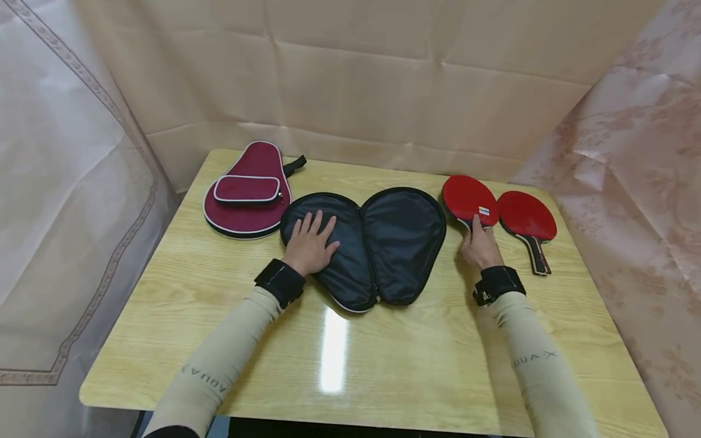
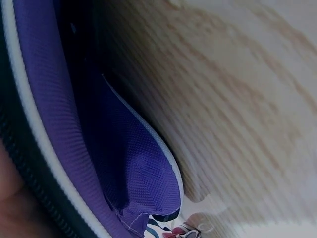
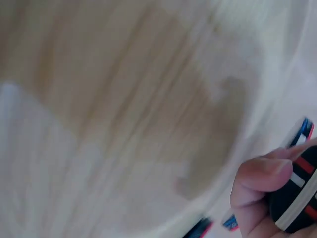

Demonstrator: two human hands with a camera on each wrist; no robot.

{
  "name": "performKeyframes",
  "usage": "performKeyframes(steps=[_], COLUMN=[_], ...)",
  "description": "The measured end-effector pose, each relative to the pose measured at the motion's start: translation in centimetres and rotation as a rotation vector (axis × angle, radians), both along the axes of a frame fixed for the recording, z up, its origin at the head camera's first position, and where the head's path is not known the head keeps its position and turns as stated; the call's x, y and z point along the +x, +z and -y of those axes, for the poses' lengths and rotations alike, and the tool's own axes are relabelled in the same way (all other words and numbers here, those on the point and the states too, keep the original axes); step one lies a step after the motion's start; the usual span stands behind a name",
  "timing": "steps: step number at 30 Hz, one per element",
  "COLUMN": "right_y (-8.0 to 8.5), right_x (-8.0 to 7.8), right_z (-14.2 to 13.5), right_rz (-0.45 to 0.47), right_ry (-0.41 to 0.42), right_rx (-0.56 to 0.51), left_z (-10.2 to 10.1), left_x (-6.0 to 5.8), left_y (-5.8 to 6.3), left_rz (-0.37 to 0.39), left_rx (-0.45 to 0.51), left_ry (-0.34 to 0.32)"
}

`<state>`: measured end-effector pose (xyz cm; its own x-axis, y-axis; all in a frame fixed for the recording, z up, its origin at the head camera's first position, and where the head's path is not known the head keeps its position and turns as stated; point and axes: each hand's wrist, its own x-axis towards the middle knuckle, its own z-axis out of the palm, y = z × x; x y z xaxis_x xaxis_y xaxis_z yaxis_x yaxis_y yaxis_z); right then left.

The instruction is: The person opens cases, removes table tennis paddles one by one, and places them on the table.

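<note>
A table tennis paddle case (image 1: 403,243) lies unzipped and spread flat, its black lining facing up. My left hand (image 1: 308,246) rests on the case's left half with fingers spread. In the left wrist view, the case's purple-looking outer fabric (image 2: 143,171) and pale piping show close up. My right hand (image 1: 482,248) grips the handle of a red table tennis paddle (image 1: 467,198), to the right of the case. The right wrist view shows the thumb against the black, striped handle end (image 3: 297,191). A second red paddle (image 1: 526,213) lies just right of the first, handle toward me.
A closed maroon paddle case (image 1: 249,216) with white piping and a small front pocket lies at the back left. Its black strap (image 1: 294,165) sticks out to the right. All of this is on a light wooden table (image 1: 405,359), with cloth hangings (image 1: 356,73) behind and beside it.
</note>
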<state>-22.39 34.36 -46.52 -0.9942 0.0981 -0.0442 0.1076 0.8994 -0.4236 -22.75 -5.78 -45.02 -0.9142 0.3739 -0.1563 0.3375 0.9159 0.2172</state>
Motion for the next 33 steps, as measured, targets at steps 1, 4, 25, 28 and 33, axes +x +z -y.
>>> performKeyframes(steps=[1,4,25,28,33], right_y=[-0.1,-0.2,-0.5,-0.3,0.2], right_x=[-0.3,-0.8,-0.2,0.0,0.5], right_z=[-0.6,-1.5,-2.4,-2.2,-1.5], right_rz=[0.024,0.100,0.201,0.207,0.192], right_ry=[0.006,0.025,-0.009,-0.017,-0.030], right_rx=[0.010,0.040,0.290,0.271,0.256], left_z=[0.0,0.0,-0.4,-0.5,-0.5], left_x=[0.0,0.0,0.7,0.7,0.6], left_y=[0.0,0.2,0.9,0.9,0.9], left_rz=[0.000,0.006,0.029,0.028,0.028], left_rx=[0.001,0.006,-0.008,0.001,-0.001], left_ry=[-0.001,0.003,0.007,0.006,0.010])
